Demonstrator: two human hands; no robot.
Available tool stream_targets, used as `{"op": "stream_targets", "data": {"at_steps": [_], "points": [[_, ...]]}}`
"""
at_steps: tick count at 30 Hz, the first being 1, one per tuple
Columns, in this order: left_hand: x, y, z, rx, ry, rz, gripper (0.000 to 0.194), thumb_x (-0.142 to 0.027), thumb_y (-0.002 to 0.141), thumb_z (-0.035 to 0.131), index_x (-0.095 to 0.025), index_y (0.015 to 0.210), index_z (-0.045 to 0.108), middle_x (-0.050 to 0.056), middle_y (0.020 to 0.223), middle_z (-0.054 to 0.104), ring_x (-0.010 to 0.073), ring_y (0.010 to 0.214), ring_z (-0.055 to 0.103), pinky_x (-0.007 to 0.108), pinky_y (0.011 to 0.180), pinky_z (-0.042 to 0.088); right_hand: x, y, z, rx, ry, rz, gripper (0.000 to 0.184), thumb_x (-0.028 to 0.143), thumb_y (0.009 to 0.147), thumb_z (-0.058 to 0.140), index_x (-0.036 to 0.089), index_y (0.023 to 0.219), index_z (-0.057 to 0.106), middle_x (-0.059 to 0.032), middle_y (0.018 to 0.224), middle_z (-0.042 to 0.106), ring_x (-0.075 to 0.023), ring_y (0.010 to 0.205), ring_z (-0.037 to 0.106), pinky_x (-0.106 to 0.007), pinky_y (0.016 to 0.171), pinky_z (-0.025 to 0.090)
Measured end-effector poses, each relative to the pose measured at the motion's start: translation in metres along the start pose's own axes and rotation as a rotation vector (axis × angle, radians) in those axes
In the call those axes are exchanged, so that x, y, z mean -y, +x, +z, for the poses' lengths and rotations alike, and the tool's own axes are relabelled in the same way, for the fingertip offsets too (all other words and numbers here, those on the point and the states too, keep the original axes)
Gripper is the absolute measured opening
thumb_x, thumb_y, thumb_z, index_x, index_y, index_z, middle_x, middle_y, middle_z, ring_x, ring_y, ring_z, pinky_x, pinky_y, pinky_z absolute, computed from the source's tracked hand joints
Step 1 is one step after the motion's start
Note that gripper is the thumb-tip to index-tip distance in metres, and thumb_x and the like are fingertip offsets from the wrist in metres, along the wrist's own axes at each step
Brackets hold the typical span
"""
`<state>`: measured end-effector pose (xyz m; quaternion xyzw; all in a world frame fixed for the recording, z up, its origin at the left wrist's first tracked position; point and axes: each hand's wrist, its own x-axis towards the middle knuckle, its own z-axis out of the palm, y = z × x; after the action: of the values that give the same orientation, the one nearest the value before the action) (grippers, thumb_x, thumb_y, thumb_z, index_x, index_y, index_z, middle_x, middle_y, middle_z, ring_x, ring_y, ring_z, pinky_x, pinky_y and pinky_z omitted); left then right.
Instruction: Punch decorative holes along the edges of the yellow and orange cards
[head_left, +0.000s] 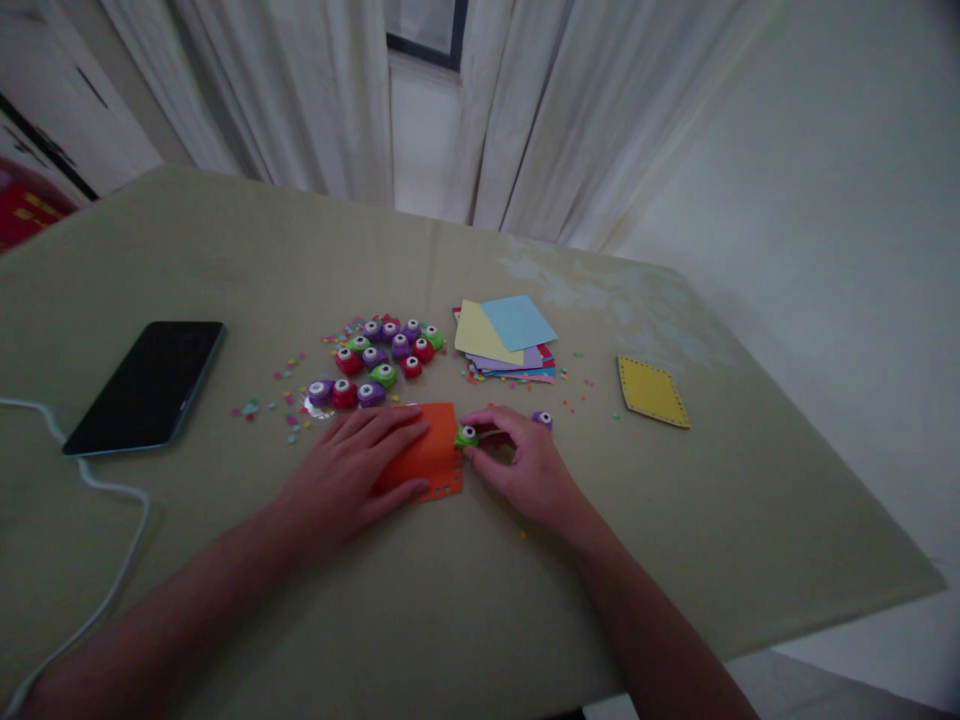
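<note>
An orange paper square (431, 455) lies flat on the table, with small holes along its near edge. My left hand (352, 470) rests on its left part, fingers stretched out flat. My right hand (521, 465) pinches a small green punch (466, 436) against the paper's right edge. A purple punch (542, 419) sits just behind my right hand.
A cluster of several red, purple and green punches (379, 358) and scattered confetti (289, 405) lie behind the paper. A stack of coloured paper (504, 338) and a yellow punched square (651, 391) are at the right. A black phone (150, 385) with a white cable (105, 520) is at the left.
</note>
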<state>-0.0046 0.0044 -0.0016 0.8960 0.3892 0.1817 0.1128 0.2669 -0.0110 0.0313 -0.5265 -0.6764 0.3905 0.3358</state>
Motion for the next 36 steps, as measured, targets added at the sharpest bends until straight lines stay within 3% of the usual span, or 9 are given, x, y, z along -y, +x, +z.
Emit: {"op": "stream_targets", "data": {"at_steps": [9,15,22,36], "points": [[-0.0026,-0.0002,-0.0023,0.036,0.042,0.007,0.064,-0.063,0.108,0.051,-0.027,0.161,0.053,0.007,0.167,0.053,0.0346,0.146,0.051,0.054,0.122,0.04,-0.0026,0.0007,-0.0028,0.039,-0.053,-0.088,0.034,0.009,0.092,0.07,0.021,0.123,0.076,-0.0073,0.118,0.078,-0.0195,0.105,0.075,-0.035,0.097,0.061],[-0.003,-0.0005,-0.0017,0.05,0.058,0.009,0.065,-0.063,0.109,0.049,-0.026,0.162,0.052,0.006,0.169,0.051,0.0344,0.149,0.049,0.054,0.122,0.04,-0.0022,0.0006,-0.0022,0.046,-0.051,-0.088,0.032,0.012,0.093,0.072,0.021,0.123,0.075,-0.0077,0.119,0.08,-0.0203,0.103,0.076,-0.035,0.096,0.062],[-0.0018,-0.0014,-0.0012,0.076,0.048,0.048,0.068,-0.065,0.109,0.048,-0.028,0.166,0.047,0.006,0.171,0.048,0.0341,0.152,0.047,0.054,0.125,0.036,-0.0029,0.001,-0.0011,0.069,-0.053,-0.112,0.029,0.013,0.098,0.071,0.022,0.125,0.075,-0.0069,0.122,0.078,-0.0214,0.112,0.075,-0.039,0.105,0.058],[-0.0018,-0.001,-0.0027,0.085,0.003,0.046,0.069,-0.063,0.107,0.053,-0.028,0.167,0.046,0.007,0.17,0.049,0.0346,0.153,0.048,0.055,0.127,0.036,-0.0031,0.0013,-0.0003,0.061,-0.044,-0.102,0.025,0.016,0.099,0.071,0.023,0.124,0.075,-0.0065,0.118,0.078,-0.0201,0.107,0.075,-0.037,0.102,0.06]]}}
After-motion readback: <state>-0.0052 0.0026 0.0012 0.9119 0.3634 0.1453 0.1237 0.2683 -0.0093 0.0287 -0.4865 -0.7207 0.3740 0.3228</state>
